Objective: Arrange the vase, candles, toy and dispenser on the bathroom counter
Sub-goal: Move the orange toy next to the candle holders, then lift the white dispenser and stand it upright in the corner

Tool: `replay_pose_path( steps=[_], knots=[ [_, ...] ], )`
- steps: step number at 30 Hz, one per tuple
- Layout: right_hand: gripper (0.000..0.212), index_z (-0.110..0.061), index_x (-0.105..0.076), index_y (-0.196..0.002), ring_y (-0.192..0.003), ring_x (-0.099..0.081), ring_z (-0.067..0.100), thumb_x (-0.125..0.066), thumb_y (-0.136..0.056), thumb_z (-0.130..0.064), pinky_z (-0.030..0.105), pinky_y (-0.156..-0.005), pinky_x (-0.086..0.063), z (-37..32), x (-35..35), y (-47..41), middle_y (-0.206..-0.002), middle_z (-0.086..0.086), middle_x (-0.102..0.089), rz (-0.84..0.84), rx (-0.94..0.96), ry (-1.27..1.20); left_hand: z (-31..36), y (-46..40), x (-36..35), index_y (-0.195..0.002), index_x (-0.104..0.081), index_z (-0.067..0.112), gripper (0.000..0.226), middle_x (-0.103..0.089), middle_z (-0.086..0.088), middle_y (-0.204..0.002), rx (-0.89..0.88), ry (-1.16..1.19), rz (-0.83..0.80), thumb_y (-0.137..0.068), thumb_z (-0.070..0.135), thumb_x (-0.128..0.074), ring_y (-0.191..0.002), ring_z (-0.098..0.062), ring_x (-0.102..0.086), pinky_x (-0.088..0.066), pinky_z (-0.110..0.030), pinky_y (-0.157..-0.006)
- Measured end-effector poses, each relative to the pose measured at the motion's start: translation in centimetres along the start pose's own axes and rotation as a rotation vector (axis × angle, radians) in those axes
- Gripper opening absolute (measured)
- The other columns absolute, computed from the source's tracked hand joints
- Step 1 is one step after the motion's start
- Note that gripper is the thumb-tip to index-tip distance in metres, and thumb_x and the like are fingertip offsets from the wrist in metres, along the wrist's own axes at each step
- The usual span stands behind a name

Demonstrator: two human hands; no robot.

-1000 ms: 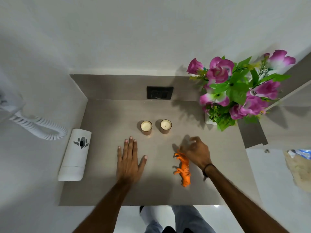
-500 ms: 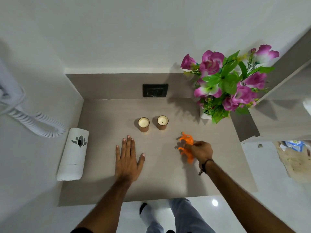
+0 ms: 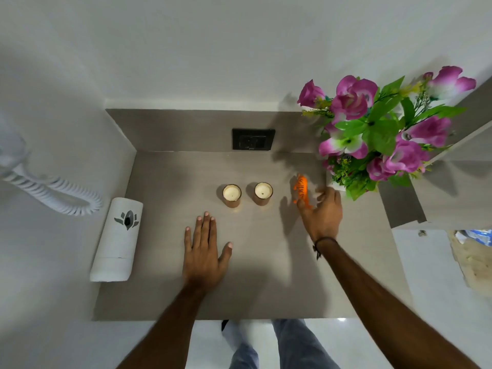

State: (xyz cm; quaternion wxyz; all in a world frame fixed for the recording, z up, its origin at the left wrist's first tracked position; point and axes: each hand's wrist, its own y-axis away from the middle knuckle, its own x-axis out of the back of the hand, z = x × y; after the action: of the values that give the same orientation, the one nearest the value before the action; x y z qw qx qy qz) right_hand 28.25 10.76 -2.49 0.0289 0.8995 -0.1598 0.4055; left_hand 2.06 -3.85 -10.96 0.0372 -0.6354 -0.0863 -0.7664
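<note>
Two small candles in copper cups (image 3: 232, 195) (image 3: 263, 193) stand side by side mid-counter. To their right an orange striped toy tiger (image 3: 300, 188) stands on the grey counter (image 3: 165, 288), just left of the white vase (image 3: 336, 184), which is mostly hidden under its pink flowers (image 3: 372, 134). My right hand (image 3: 323, 217) is right behind the toy with fingers spread, the thumb at its tail end. Palm down, my left hand (image 3: 205, 251) lies flat on the counter below the candles. The white dispenser (image 3: 118, 235) with a lotus mark sits at the counter's left edge.
A black wall socket (image 3: 253, 139) is set in the backsplash behind the candles. A white coiled cord (image 3: 53, 194) hangs on the left wall. A grey cabinet edge (image 3: 439, 198) borders the counter on the right. My legs show below the front edge.
My right hand carried the toy tiger from the counter's front up and right, set it standing beside the vase, and its fingers have spread. The left hand stayed flat.
</note>
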Motion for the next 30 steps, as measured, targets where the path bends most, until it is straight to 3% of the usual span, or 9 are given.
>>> replay_pose_path(
  steps=[3,5,7,9,13,16,19,26,30],
  knots=[
    [0.049,-0.016,-0.055,-0.111,-0.098,-0.058,0.028,-0.061,-0.078,-0.052,0.039,-0.079,-0.048,1.7,-0.7,6.1,-0.107,0.006,-0.06,-0.074,0.176,0.126,0.2,0.1,0.4,-0.168,-0.009,0.01,0.084,-0.005,-0.01,-0.178,0.005,-0.021,-0.035,-0.104,0.063,-0.022,-0.166,-0.028,-0.004,-0.014,-0.057,-0.134],
    [0.065,-0.021,-0.049,-0.13,-0.116,-0.055,0.026,-0.051,-0.081,-0.065,0.043,-0.094,-0.045,2.5,-2.0,9.2,-0.128,0.005,-0.058,-0.204,0.219,0.281,0.3,0.1,0.7,-0.168,-0.008,0.01,0.084,-0.002,-0.01,-0.178,0.001,-0.03,-0.067,-0.104,0.063,-0.021,-0.166,-0.028,-0.002,-0.008,-0.056,-0.134],
    [0.083,-0.021,-0.034,-0.149,-0.144,-0.037,0.028,-0.039,-0.084,-0.072,0.05,-0.116,-0.028,3.4,-3.4,11.2,-0.156,0.006,-0.04,-0.321,0.25,0.422,0.1,0.1,1.4,-0.168,-0.009,0.01,0.081,-0.002,-0.009,-0.178,-0.02,-0.001,-0.096,-0.105,0.058,-0.028,-0.166,-0.028,-0.002,-0.005,-0.054,-0.135],
    [0.089,-0.022,-0.015,-0.158,-0.155,-0.011,0.028,-0.031,-0.087,-0.073,0.054,-0.125,-0.007,4.4,-4.1,12.3,-0.167,0.006,-0.013,-0.366,0.297,0.495,-1.0,0.4,2.9,-0.164,-0.027,0.006,0.073,-0.022,-0.013,-0.175,-0.012,-0.002,0.003,-0.105,0.044,-0.047,-0.163,-0.032,-0.021,-0.019,-0.056,-0.133],
    [0.089,-0.022,-0.009,-0.159,-0.156,-0.004,0.029,-0.026,-0.088,-0.073,0.059,-0.123,-0.007,5.0,-4.6,12.6,-0.168,0.006,-0.006,-0.343,0.321,0.521,-6.1,1.1,8.1,-0.153,-0.043,-0.001,0.061,-0.051,-0.025,-0.155,0.427,-0.185,0.232,-0.096,0.015,-0.058,-0.142,-0.042,-0.052,-0.044,-0.056,-0.115],
    [0.089,-0.021,-0.009,-0.159,-0.156,-0.004,0.03,-0.026,-0.089,-0.073,0.06,-0.123,-0.007,4.9,-4.5,12.7,-0.168,0.007,-0.007,-0.352,0.316,0.524,-9.0,1.6,11.4,-0.147,-0.034,-0.006,0.063,-0.053,-0.026,-0.141,0.654,-0.321,0.037,-0.092,0.013,-0.056,-0.124,-0.041,-0.056,-0.051,-0.049,-0.1],
    [0.089,-0.021,-0.008,-0.159,-0.156,-0.003,0.03,-0.023,-0.089,-0.073,0.06,-0.123,-0.006,4.7,-4.4,12.8,-0.168,0.007,-0.006,-0.362,0.314,0.523,-9.6,1.5,13.1,-0.136,-0.043,-0.005,0.069,-0.057,-0.021,-0.131,0.748,-0.378,-0.099,-0.085,0.034,-0.07,-0.115,-0.035,-0.059,-0.053,-0.038,-0.089],
    [0.089,-0.02,-0.009,-0.159,-0.156,-0.003,0.03,-0.022,-0.089,-0.073,0.06,-0.123,-0.007,4.8,-4.4,12.8,-0.168,0.008,-0.008,-0.374,0.315,0.523,-10.5,0.9,14.5,-0.127,-0.066,0.005,0.076,-0.07,-0.02,-0.128,0.829,0.153,-0.21,-0.073,0.055,-0.086,-0.118,-0.039,-0.069,-0.055,-0.039,-0.095],
    [0.089,-0.02,-0.01,-0.159,-0.156,-0.004,0.03,-0.02,-0.089,-0.074,0.06,-0.123,-0.008,5.0,-4.6,12.8,-0.168,0.008,-0.009,-0.362,0.323,0.525,-7.9,1.1,14.3,-0.123,-0.068,0.005,0.078,-0.074,-0.019,-0.125,0.807,0.315,-0.014,-0.067,0.056,-0.09,-0.113,-0.04,-0.072,-0.058,-0.041,-0.089]
  ],
)
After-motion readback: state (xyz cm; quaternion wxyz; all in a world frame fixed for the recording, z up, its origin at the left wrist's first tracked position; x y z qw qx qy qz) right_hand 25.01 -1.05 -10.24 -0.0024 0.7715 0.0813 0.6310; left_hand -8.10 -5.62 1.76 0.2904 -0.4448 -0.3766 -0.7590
